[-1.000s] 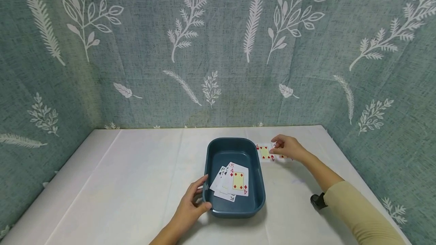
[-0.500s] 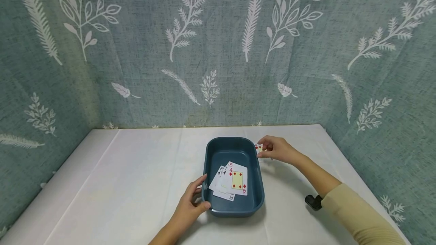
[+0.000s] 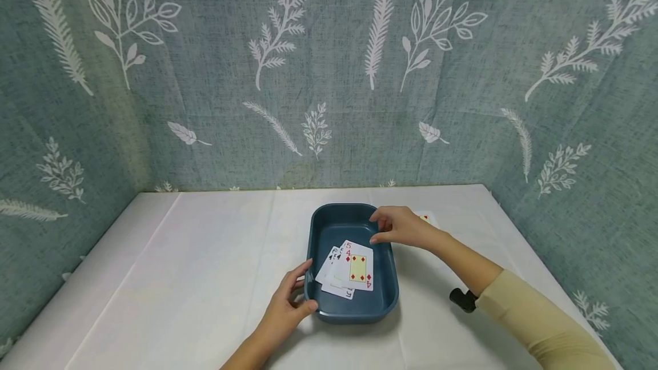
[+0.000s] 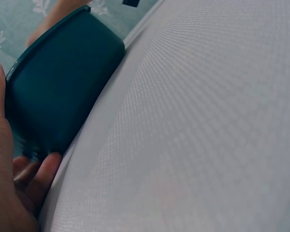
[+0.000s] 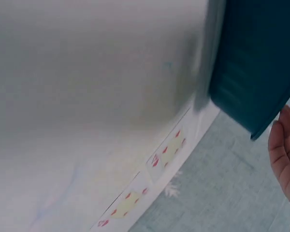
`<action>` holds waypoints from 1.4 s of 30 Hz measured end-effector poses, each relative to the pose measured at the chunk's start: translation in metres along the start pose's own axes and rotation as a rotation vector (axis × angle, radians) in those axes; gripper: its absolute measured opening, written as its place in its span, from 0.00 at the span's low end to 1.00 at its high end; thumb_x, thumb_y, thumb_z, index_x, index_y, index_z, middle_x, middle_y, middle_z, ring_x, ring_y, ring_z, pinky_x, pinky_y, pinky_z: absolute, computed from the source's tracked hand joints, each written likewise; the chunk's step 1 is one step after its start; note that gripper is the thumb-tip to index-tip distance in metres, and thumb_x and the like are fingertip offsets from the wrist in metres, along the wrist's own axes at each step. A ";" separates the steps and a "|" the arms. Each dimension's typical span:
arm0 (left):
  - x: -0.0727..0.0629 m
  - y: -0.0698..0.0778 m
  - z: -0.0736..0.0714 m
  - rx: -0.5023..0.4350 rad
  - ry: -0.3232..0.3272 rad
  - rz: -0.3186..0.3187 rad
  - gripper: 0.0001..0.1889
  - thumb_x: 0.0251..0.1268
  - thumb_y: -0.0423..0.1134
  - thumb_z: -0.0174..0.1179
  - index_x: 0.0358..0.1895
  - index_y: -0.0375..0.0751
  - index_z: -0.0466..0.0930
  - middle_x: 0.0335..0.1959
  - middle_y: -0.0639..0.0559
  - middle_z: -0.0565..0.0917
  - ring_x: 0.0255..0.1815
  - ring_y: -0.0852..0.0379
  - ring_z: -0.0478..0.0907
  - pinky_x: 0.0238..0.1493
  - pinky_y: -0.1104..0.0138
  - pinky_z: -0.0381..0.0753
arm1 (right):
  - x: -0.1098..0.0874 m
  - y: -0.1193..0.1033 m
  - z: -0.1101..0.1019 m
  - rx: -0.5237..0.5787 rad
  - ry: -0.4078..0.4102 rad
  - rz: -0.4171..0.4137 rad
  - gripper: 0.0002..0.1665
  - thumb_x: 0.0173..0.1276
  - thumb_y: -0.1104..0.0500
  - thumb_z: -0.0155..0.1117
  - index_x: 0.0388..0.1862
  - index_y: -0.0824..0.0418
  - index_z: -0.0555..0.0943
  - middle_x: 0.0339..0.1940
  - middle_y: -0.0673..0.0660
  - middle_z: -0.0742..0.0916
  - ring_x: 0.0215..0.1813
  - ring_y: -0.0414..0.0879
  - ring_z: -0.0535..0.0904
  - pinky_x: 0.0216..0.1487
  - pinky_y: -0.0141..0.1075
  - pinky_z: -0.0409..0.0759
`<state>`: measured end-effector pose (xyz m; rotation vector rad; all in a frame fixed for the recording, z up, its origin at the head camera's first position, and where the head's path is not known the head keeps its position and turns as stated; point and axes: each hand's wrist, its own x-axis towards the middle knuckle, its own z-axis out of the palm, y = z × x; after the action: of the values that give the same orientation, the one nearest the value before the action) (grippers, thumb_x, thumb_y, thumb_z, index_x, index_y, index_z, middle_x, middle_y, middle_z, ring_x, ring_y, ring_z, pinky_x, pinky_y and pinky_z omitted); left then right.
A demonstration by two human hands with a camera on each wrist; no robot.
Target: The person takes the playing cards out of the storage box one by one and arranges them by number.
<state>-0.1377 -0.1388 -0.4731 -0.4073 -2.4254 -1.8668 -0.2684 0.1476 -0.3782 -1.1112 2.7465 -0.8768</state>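
A dark blue plastic tray stands on the white tabletop with several playing cards lying overlapped inside it. Uppermost is a four of diamonds. My left hand grips the tray's near left corner, thumb at the rim and fingers against the outer wall; the left wrist view shows the fingertips low on that wall. Over the tray's far right rim reaches my right hand, thumb and fingers spread apart above the inside, no card visible between them. The right wrist view has this hand beside the rim.
Two red-suit cards lie in a row on the table right of the tray, a nearer card and a farther card. A black device sits at the right sleeve's cuff. Patterned green cloth walls off the table's back and sides.
My right hand has moved left, from above the cards on the table to over the tray's right rim. The left hand keeps its place on the tray.
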 end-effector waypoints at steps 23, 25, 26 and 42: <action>-0.002 0.000 0.001 -0.005 0.004 -0.004 0.39 0.53 0.36 0.69 0.70 0.49 0.61 0.64 0.42 0.68 0.57 0.44 0.74 0.42 0.69 0.78 | 0.029 -0.028 0.039 -0.287 -0.377 0.128 0.31 0.42 0.47 0.81 0.44 0.59 0.81 0.34 0.50 0.83 0.35 0.40 0.74 0.40 0.34 0.76; -0.001 0.000 0.000 -0.005 -0.004 0.007 0.39 0.54 0.37 0.69 0.71 0.48 0.61 0.64 0.42 0.67 0.57 0.43 0.73 0.43 0.69 0.78 | 0.030 -0.029 0.042 -0.366 -0.371 0.149 0.33 0.39 0.44 0.82 0.43 0.58 0.81 0.35 0.50 0.83 0.35 0.41 0.74 0.40 0.36 0.77; -0.001 0.000 0.000 -0.005 -0.006 0.009 0.39 0.54 0.37 0.69 0.71 0.48 0.61 0.64 0.42 0.67 0.58 0.43 0.73 0.43 0.69 0.78 | 0.031 -0.030 0.044 -0.411 -0.368 0.160 0.34 0.38 0.43 0.82 0.42 0.57 0.81 0.35 0.50 0.83 0.35 0.41 0.74 0.40 0.37 0.77; 0.000 -0.001 -0.001 -0.010 -0.024 0.027 0.39 0.55 0.38 0.68 0.71 0.46 0.60 0.65 0.41 0.67 0.58 0.41 0.73 0.41 0.68 0.79 | 0.035 -0.029 0.051 -0.255 -0.237 0.208 0.26 0.39 0.50 0.83 0.26 0.53 0.72 0.21 0.48 0.74 0.26 0.41 0.68 0.27 0.33 0.64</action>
<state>-0.1381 -0.1398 -0.4737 -0.4630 -2.4143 -1.8750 -0.2635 0.0830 -0.4007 -0.8712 2.7578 -0.3522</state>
